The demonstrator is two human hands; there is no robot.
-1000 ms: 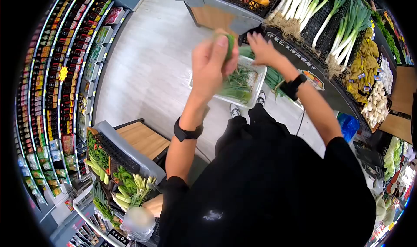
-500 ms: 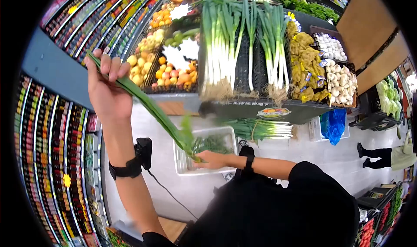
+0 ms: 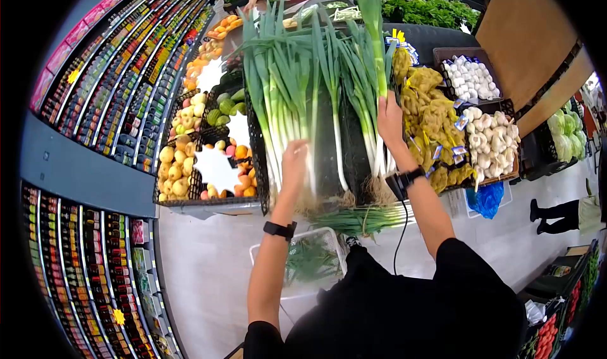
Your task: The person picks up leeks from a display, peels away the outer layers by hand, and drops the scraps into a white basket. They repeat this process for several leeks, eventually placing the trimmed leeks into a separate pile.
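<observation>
My right hand (image 3: 390,122) is closed around a leek (image 3: 374,27), whose green top points away from me above the right-hand bunch of leeks (image 3: 357,81). My left hand (image 3: 295,164) is smeared by motion over the lower white stalks of the large left bunch of leeks (image 3: 272,93). Whether it grips a stalk does not show. Roots near that hand are blurred too. Between the bunches lies a single leek (image 3: 337,131) on the black crate. Both my wrists wear black straps; a cable hangs from the right one.
Below the stand, a white basket (image 3: 342,258) holds green leaf scraps beside a tied leek bundle (image 3: 379,219). Net bags (image 3: 425,119) and garlic (image 3: 490,138) lie right; fruit crates (image 3: 177,169) left. Bottle shelves (image 3: 69,264) line the left. A person (image 3: 588,213) stands at far right.
Both hands have moved up to the leek display from near the basket. The long green leaf is gone from my left hand. My right hand now holds a leek above the right-hand bunch.
</observation>
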